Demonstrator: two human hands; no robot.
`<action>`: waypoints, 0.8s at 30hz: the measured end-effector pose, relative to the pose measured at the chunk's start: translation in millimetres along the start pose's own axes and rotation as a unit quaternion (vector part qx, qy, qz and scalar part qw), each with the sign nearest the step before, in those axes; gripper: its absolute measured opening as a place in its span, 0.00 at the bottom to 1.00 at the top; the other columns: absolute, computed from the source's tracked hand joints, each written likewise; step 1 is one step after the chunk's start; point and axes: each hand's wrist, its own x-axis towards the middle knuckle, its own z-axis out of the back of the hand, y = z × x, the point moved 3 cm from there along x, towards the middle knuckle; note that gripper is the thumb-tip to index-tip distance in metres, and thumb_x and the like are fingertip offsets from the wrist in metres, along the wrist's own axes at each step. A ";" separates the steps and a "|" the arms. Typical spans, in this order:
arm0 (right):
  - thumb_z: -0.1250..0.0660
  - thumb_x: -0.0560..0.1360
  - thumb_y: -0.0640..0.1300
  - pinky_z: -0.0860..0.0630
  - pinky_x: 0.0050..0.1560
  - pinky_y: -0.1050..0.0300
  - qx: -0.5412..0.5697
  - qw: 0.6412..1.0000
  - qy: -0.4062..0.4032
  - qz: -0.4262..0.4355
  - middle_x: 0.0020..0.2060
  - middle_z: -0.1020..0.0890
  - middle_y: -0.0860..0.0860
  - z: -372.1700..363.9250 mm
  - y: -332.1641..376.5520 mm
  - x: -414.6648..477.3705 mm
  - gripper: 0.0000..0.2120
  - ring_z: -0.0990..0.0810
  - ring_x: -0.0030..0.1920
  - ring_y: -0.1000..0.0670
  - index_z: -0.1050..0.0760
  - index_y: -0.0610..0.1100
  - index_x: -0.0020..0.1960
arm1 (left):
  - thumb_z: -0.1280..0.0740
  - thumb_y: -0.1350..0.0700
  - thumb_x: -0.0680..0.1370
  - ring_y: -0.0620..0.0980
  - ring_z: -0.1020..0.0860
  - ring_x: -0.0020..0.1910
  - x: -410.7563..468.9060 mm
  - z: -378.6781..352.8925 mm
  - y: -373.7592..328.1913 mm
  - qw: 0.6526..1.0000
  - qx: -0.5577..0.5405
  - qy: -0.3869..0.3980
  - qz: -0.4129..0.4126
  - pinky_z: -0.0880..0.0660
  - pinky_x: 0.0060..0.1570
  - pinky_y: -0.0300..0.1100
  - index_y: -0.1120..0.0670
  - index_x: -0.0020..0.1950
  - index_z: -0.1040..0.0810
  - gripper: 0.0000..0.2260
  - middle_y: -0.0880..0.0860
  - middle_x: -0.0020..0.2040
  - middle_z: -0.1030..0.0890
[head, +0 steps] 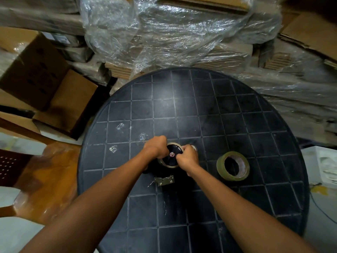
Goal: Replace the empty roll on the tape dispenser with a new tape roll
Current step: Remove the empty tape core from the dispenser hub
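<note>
A black tape dispenser lies on its side on the round black table. Its hub has a pink centre screw and a thin cardboard ring, the empty roll, around it. The dispenser's metal blade plate sticks out toward me. My left hand grips the dispenser and ring from the left. My right hand grips the ring's right edge. A full roll of clear tape lies flat on the table to the right, untouched.
Plastic-wrapped stacks of flat cardboard crowd the table's far side. Cardboard boxes stand at the left, with a brown plastic chair below them. A white object sits off the table's right edge.
</note>
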 end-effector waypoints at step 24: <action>0.25 0.70 0.37 0.22 0.50 0.53 -0.027 0.988 -0.144 -0.041 0.57 0.18 0.44 3.7 10.9 -27.9 0.15 0.19 0.57 0.42 0.21 0.41 0.57 | 0.38 0.64 0.75 0.63 0.21 0.53 -28.2 -16.4 -6.3 0.982 -0.025 -0.188 0.017 0.26 0.46 0.52 0.60 0.53 0.27 0.08 0.61 0.53 0.19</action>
